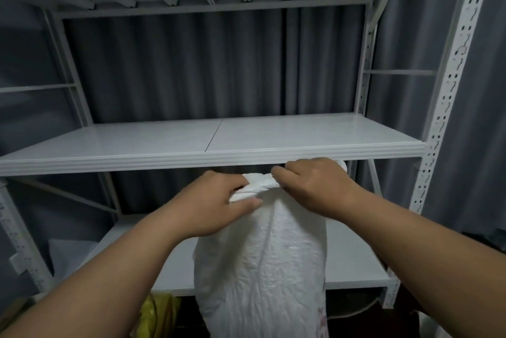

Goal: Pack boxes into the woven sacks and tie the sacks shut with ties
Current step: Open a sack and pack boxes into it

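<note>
The bottom of the sack (262,269) runs out of the lower edge of the view, so what it stands on cannot be seen, and nothing of its contents shows through the cloth. Its gathered mouth is largely covered by the two hands; whether a tie is already round the neck cannot be told. A yellow thing (154,315) to the left of the sack's base and a dark shape at the lower right are too cut off to name.

The sack is white and woven, crinkled all over, upright and full-bodied, narrowing to a bunched neck at the top. It stands in front of the lower shelf (353,263), near its middle, with the neck reaching just below the front edge of the middle shelf (191,157). A faint reddish print shows low on its right side.

The left hand (210,203) grips the bunched cloth from the left, fingers curled round it and thumb laid along the fabric. The right hand (315,184) is closed over the neck from the right, fingertips pinching the folded edge. The hands nearly touch.

A grey curtain (178,63) hangs behind the white metal rack.
</note>
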